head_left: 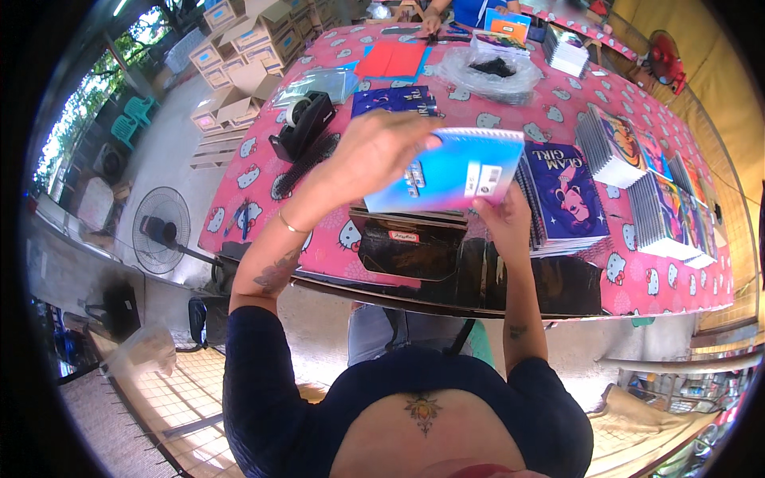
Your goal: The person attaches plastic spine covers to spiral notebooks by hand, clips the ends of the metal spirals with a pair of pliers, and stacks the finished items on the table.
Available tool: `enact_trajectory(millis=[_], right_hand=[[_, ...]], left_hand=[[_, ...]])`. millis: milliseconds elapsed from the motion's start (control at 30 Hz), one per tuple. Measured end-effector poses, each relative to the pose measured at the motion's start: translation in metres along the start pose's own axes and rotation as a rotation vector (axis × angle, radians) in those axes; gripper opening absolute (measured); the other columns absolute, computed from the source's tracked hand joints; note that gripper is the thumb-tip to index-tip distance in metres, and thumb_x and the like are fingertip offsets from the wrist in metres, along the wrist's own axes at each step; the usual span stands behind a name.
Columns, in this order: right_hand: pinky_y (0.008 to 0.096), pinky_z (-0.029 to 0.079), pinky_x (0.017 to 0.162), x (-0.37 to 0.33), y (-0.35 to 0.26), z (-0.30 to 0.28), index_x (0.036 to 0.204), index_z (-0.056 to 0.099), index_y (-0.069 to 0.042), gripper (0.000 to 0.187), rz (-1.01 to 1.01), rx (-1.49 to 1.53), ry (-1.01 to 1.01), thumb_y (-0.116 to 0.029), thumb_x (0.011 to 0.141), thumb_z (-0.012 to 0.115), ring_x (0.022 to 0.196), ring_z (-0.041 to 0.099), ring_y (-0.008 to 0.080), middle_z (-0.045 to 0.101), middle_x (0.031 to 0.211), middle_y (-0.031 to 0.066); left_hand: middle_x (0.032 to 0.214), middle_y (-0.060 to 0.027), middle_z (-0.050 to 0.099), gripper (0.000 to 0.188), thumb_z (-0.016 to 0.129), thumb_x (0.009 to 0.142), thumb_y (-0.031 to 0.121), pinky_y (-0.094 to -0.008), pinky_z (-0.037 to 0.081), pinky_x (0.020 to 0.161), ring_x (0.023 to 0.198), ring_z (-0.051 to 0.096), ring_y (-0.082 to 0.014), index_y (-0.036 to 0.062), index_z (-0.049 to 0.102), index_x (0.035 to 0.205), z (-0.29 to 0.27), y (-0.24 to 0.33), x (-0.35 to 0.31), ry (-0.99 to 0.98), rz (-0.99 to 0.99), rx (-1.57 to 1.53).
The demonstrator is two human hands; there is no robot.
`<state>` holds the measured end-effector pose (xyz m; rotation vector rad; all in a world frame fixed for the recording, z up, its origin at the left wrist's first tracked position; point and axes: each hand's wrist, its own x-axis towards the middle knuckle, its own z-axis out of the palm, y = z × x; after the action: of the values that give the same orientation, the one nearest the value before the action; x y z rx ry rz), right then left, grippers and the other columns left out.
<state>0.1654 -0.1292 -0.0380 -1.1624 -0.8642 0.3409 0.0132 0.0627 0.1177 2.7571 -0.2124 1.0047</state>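
Note:
Both hands hold a spiral-bound notebook [462, 159] up over the table, its blue and pink cover with a white barcode label facing me. The fingers of my left hand [390, 145] are closed at its upper left, close to the wire binding. My right hand [508, 221] pinches the lower right corner, thumb in front. Below the notebook sits a dark box-like stand [410, 248] at the table's near edge. Close by on the right is a stack of purple notebooks [567, 191] with an illustrated cover. Another purple notebook [390, 99] lies behind my left hand, partly hidden.
A black tape dispenser [304, 126] stands on the pink patterned table [319, 267]. Several notebook stacks [669, 215] fill the right side. Farther back are red sheets [390, 59], a plastic bag [490, 76] and a co-worker's hand [431, 22]. A standing fan [163, 229] is at left.

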Motion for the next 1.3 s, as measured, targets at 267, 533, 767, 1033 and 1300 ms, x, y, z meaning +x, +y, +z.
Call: enact_trajectory(millis=[267, 533, 767, 1033, 1300], right_hand=[[0.0280, 0.049, 0.088, -0.039, 0.016, 0.000, 0.113, 0.067, 0.001, 0.026, 0.066, -0.112, 0.038, -0.003, 0.088, 0.076, 0.097, 0.064, 0.0112, 0.072, 0.104, 0.0058], [0.0323, 0.042, 0.100, -0.038, 0.024, 0.014, 0.139, 0.050, -0.004, 0.051, 0.107, -0.087, -0.175, -0.018, 0.095, 0.070, 0.118, 0.054, 0.0187, 0.057, 0.129, 0.0110], [0.0364, 0.042, 0.104, -0.044, 0.032, 0.043, 0.148, 0.040, -0.003, 0.063, 0.125, 0.059, -0.063, -0.017, 0.095, 0.069, 0.122, 0.054, 0.0213, 0.056, 0.131, 0.0139], [0.0353, 0.040, 0.104, -0.025, 0.022, 0.022, 0.146, 0.041, 0.002, 0.071, -0.016, -0.019, -0.084, -0.023, 0.090, 0.076, 0.119, 0.051, 0.0196, 0.055, 0.124, 0.0107], [0.0440, 0.047, 0.088, 0.003, -0.052, 0.108, 0.110, 0.071, -0.008, 0.027, -0.601, -0.858, -0.344, -0.020, 0.086, 0.073, 0.100, 0.064, 0.0298, 0.067, 0.108, 0.0101]], left_hand=[[0.086, -0.0106, 0.067, 0.025, 0.067, 0.092, 0.018, -0.0421, 0.051, 0.073, 0.080, 0.066, -0.0310, 0.0051, 0.068, 0.113, -0.010, 0.039, -0.002, -0.179, 0.089, 0.069], [0.104, -0.0131, 0.068, 0.035, 0.067, 0.092, 0.023, -0.0404, 0.047, 0.094, 0.105, 0.065, -0.0273, 0.0072, 0.064, 0.123, 0.000, 0.033, -0.041, -0.367, -0.140, 0.280], [0.151, -0.0232, 0.044, 0.059, 0.045, 0.105, 0.041, -0.0424, 0.031, 0.117, 0.143, 0.039, -0.0309, 0.0042, 0.043, 0.151, 0.081, 0.021, -0.161, 0.228, -0.630, -0.178], [0.109, -0.0252, 0.065, 0.044, 0.062, 0.094, 0.019, -0.0500, 0.055, 0.085, 0.093, 0.066, -0.0449, 0.0017, 0.054, 0.134, 0.093, -0.167, -0.203, 0.291, -0.894, 0.362], [0.106, -0.0234, 0.063, 0.036, 0.060, 0.094, 0.017, -0.0502, 0.054, 0.065, 0.081, 0.067, -0.0429, 0.0072, 0.061, 0.129, 0.069, -0.116, -0.150, 0.430, -0.773, 0.222]])
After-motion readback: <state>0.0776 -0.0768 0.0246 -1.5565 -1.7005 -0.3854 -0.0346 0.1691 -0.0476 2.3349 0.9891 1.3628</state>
